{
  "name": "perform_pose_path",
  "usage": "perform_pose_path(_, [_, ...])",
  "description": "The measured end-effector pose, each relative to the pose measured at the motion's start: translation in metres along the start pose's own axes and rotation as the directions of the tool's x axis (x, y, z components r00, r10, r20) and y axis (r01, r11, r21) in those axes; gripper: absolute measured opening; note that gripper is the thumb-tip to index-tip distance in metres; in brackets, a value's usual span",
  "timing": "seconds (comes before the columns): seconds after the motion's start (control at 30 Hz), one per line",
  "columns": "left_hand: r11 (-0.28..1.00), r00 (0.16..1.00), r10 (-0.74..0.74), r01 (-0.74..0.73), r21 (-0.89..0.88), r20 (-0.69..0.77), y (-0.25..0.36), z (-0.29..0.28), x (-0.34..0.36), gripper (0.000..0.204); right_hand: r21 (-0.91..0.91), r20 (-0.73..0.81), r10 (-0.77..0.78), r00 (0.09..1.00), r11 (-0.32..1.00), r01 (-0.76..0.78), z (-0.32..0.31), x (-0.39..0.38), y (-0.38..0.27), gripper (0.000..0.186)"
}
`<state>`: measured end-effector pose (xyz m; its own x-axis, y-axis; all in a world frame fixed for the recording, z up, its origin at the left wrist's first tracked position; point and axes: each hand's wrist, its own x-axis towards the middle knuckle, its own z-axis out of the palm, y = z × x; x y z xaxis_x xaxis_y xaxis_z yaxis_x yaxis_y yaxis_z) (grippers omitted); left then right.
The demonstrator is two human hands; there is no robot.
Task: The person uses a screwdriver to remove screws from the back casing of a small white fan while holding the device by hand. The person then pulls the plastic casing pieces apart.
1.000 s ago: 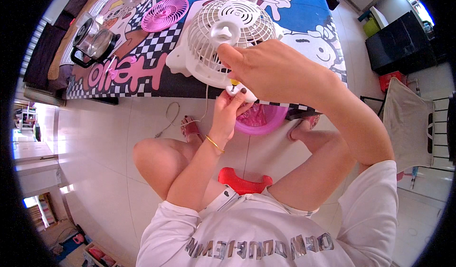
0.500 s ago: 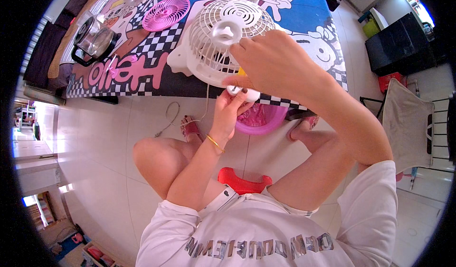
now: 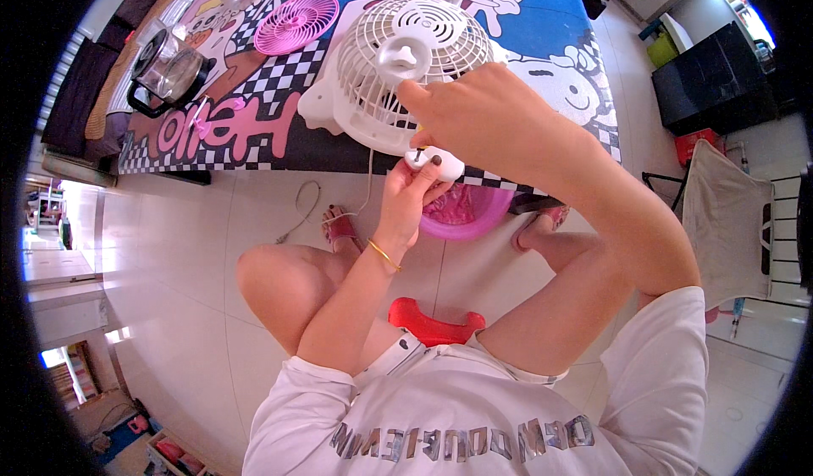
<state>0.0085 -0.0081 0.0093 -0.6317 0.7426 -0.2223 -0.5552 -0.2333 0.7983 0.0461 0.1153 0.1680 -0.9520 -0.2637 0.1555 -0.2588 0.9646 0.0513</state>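
A white table fan [image 3: 398, 69] with a round rear grille lies on its side on a table covered with a cartoon cloth [image 3: 254, 120]. My left hand [image 3: 411, 192] grips the fan's white base foot [image 3: 440, 164] at the table's front edge. My right hand [image 3: 483, 120] is closed around a screwdriver with a yellow handle, its dark tip resting on the foot. Most of the tool is hidden by my fingers.
A pink fan grille [image 3: 296, 23] and a glass kettle [image 3: 165, 69] lie farther back on the table. A pink basin [image 3: 466, 218] sits on the tiled floor under the table edge, and a white cord [image 3: 309, 209] trails down. I sit on a red stool [image 3: 432, 323].
My right hand has moved a little to the right and turned at the fan's foot. The fan and my left hand have stayed about where they were.
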Motion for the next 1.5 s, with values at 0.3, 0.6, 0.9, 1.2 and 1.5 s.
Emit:
perform_pose_path(0.3, [0.999,0.998,-0.01,0.012,0.036,-0.057,0.003,0.002,-0.004,0.025,0.003,0.072,0.224,0.972,0.974,-0.225,0.001,0.003,-0.016,0.026])
perform_pose_path(0.6, [1.0,1.0,0.004,-0.004,0.008,-0.006,-0.001,-0.001,0.0,0.026,0.122,-0.086,-0.037,0.996,0.991,0.047,0.002,-0.003,0.002,0.023])
perform_pose_path(0.9, [1.0,1.0,0.007,-0.007,0.012,0.004,-0.002,-0.002,0.001,0.027,-0.005,0.083,-0.014,0.996,1.0,0.014,0.002,0.006,-0.003,0.017])
perform_pose_path(1.2, [1.0,1.0,0.002,-0.002,0.013,0.01,-0.001,-0.001,0.001,0.025,-0.027,-0.239,-0.13,0.962,0.991,0.128,0.01,0.0,0.003,0.02])
perform_pose_path(1.5, [1.0,1.0,0.002,-0.002,-0.004,0.017,0.0,-0.003,0.001,0.027,0.115,0.169,-0.01,0.986,0.993,-0.009,-0.008,0.007,-0.006,0.019])
